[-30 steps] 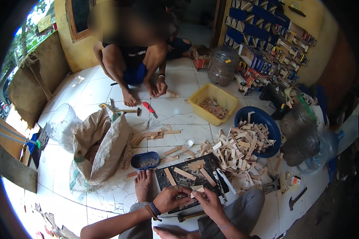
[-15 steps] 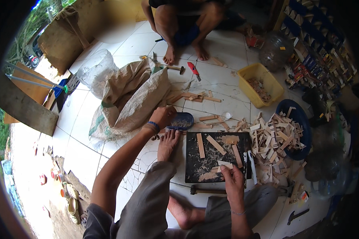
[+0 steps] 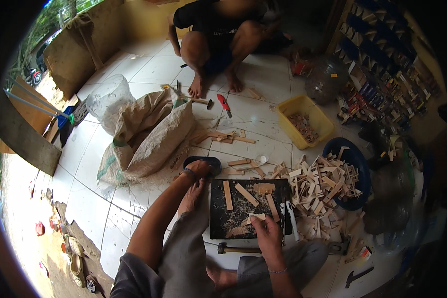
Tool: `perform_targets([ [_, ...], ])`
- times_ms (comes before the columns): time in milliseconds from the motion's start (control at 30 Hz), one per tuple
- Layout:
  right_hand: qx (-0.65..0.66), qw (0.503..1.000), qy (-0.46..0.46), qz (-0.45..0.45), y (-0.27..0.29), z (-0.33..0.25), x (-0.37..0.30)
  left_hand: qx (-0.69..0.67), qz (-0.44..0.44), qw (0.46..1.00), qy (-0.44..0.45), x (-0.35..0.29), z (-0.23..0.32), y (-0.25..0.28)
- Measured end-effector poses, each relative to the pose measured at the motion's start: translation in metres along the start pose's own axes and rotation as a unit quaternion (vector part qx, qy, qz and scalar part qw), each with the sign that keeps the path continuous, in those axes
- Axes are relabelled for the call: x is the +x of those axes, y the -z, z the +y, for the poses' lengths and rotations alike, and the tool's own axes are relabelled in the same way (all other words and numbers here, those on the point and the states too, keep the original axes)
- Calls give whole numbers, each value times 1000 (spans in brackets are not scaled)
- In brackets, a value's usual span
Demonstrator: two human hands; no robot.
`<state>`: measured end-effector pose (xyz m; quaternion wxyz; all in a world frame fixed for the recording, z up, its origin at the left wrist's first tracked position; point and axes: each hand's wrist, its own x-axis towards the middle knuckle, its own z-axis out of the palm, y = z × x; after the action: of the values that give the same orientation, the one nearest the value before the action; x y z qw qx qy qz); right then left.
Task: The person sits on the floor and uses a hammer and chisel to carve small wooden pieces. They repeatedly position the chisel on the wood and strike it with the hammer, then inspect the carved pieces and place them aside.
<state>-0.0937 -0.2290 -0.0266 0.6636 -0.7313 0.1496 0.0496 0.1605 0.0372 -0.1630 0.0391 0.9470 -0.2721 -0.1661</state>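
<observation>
A small pale wooden piece [image 3: 256, 217] is pinched between the thumb and fingers of the right hand [image 3: 267, 232], over the near part of the black board [image 3: 219, 217], where three longer wooden strips [image 3: 228, 195] lie. The left hand [image 3: 198, 169] is at the small blue tray [image 3: 216, 164] beyond the person's bare foot [image 3: 190, 198]; its fingers are unclear, so I cannot tell how far open it is.

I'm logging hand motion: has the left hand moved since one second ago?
Yes. Judged against the black board, the left hand has gone forward and left, from over it to the small blue tray.
</observation>
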Motion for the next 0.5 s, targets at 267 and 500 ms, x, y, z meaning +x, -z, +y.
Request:
perform_targets([
  [267, -20, 999, 36, 21, -2, 15, 3, 0, 75, 997, -23, -14, -20, 3],
  [500, -59, 998, 28, 20, -4, 15, 5, -97, 184, 976, 62, -20, -32, -9],
])
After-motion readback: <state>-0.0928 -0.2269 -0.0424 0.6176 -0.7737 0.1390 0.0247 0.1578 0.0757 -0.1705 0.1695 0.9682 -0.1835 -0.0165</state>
